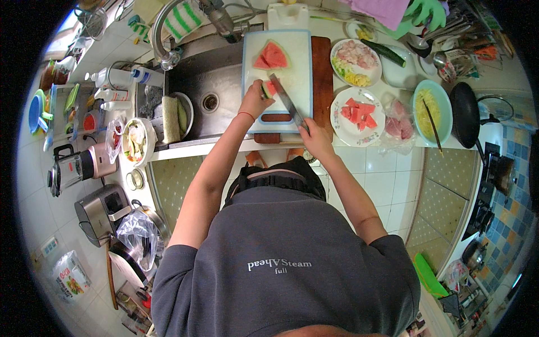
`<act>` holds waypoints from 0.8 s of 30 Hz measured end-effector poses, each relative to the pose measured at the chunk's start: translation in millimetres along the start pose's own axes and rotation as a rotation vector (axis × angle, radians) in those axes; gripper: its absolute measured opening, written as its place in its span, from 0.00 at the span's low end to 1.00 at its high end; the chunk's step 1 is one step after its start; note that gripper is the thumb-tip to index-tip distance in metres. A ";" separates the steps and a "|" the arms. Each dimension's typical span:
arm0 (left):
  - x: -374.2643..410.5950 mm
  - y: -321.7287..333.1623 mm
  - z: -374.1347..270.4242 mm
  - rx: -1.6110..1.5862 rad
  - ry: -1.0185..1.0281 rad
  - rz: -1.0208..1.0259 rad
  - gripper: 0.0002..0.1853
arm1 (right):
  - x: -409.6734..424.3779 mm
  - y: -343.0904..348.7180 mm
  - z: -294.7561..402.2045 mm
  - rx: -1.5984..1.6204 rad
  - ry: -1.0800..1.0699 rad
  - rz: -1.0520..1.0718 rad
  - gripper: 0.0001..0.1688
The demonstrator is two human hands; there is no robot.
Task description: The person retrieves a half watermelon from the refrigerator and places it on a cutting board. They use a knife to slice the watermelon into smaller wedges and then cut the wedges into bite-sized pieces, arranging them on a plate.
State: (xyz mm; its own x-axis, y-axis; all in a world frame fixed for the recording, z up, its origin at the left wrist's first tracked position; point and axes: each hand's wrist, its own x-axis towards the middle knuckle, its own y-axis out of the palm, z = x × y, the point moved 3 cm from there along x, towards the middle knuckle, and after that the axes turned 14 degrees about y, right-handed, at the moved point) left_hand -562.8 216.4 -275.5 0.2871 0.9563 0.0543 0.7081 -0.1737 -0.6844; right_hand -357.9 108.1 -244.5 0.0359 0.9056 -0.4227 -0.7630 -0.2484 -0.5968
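Observation:
My left hand (254,100) grips a small piece of watermelon with rind (269,89) over a white cutting board with a blue rim (290,50). In my right hand (315,137) is a kitchen knife (287,100), its blade slanting up and left across the board beside that piece. Farther up the board lie larger watermelon wedges (271,55), red flesh showing. To the right, a floral plate (358,137) holds cut red watermelon chunks (358,113).
Under the board is a brown wooden board (322,84); a steel sink (210,122) adjoins on the left. Rightward stand a plate of chopped meat (356,54), a cucumber (385,53), bagged meat (398,124), a light-blue bowl with chopsticks (446,113) and a black pan (463,116).

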 end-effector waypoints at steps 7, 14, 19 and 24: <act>-5.2 6.1 11.9 0.019 0.022 -0.057 0.31 | 15.1 8.4 14.3 -0.202 0.072 0.078 0.16; 0.3 3.7 8.2 0.069 0.012 -0.033 0.30 | 34.6 14.7 -0.8 -0.103 0.097 0.046 0.17; -6.7 4.8 21.1 0.014 0.034 -0.060 0.30 | 12.3 -2.9 14.9 -0.128 0.071 0.050 0.16; -6.3 4.0 15.9 0.002 0.016 -0.057 0.29 | -0.9 -6.1 15.4 -0.113 0.037 0.057 0.15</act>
State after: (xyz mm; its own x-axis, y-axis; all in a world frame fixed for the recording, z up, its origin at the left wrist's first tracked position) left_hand -572.1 213.4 -290.1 0.2561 0.9609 0.1050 0.7226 -0.1182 -0.6811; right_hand -363.3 114.1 -230.0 0.0195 0.8763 -0.4814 -0.6869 -0.3381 -0.6433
